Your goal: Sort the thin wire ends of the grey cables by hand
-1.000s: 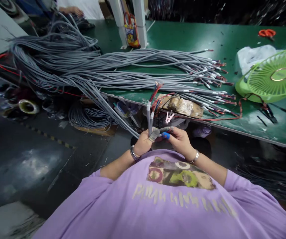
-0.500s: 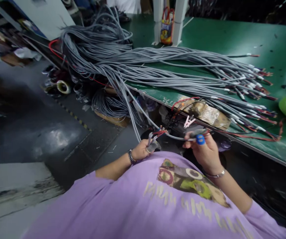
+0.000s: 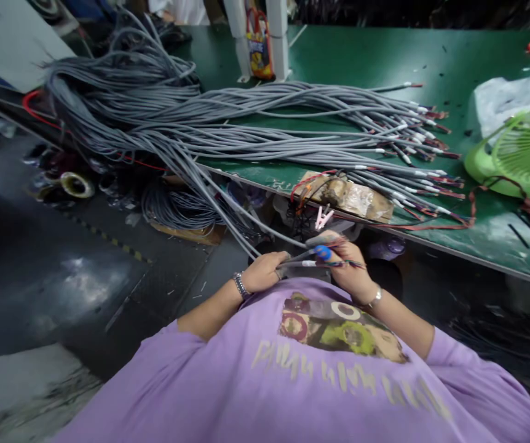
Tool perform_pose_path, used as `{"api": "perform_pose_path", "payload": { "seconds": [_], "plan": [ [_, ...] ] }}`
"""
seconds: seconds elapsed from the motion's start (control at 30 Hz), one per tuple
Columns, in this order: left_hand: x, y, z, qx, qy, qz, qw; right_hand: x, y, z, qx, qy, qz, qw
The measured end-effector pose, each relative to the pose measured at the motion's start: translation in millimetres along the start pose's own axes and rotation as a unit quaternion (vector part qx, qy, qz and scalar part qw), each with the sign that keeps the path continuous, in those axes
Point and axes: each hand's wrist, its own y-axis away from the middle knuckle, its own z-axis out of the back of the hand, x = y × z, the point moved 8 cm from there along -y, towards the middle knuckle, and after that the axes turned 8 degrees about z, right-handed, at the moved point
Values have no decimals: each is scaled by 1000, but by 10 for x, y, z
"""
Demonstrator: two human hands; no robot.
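Observation:
Near my waist, my left hand (image 3: 265, 271) is closed round grey cables (image 3: 295, 263) whose white-banded ends point right. My right hand (image 3: 345, 267), with blue on a finger, is closed on the same cables by their stripped ends, where thin coloured wires (image 3: 355, 264) stick out. Another grey cable (image 3: 274, 232) runs down from the bench into my right hand. A large bundle of grey cables (image 3: 256, 144) lies along the green bench (image 3: 361, 55), its white-banded ends and bare coloured wires toward the right.
At the bench edge sit a taped block (image 3: 357, 197) and a pink clip (image 3: 324, 218). A green fan (image 3: 490, 163) and a clear plastic bag (image 3: 500, 101) stand at the right. A white post (image 3: 278, 37) rises behind the cables. Coiled cable (image 3: 177, 206) lies below the bench.
My right hand has moved left, close to my left hand. The cable ends my left hand held now reach into my right hand. The view has shifted right, showing more of the fan.

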Motion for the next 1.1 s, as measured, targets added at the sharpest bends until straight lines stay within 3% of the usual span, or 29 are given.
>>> {"api": "perform_pose_path", "payload": {
  "seconds": [0.07,0.3,0.53,0.6,0.67,0.73,0.8,0.87,0.97,1.1],
  "plan": [
    [-10,4,33,-14,-62,0,998,8,15,76,-30,-21,-6,999],
    [-29,-81,-31,23,-121,52,991,41,66,-120,100,-53,-34,993],
    [-137,-136,-27,27,-135,39,990,-5,110,-60,19,-94,-23,995],
    [-273,-55,39,-7,-144,1,990,20,99,-70,7,-77,-21,997],
    [-523,76,193,-93,-142,-92,981,34,88,-100,7,-74,-34,997],
    [-769,223,360,-188,-124,-196,954,36,82,-123,11,-69,-46,997],
    [-905,245,412,-221,-122,-247,936,24,89,-140,19,-58,-53,997],
    [-928,105,369,-201,-125,-223,945,-9,114,-168,35,-59,-57,996],
    [-811,-158,251,-141,-113,-110,977,-112,178,-216,62,-88,-81,991],
    [-608,-242,212,-84,-35,-20,996,-264,242,-210,59,-159,-123,978]
  ]
}}
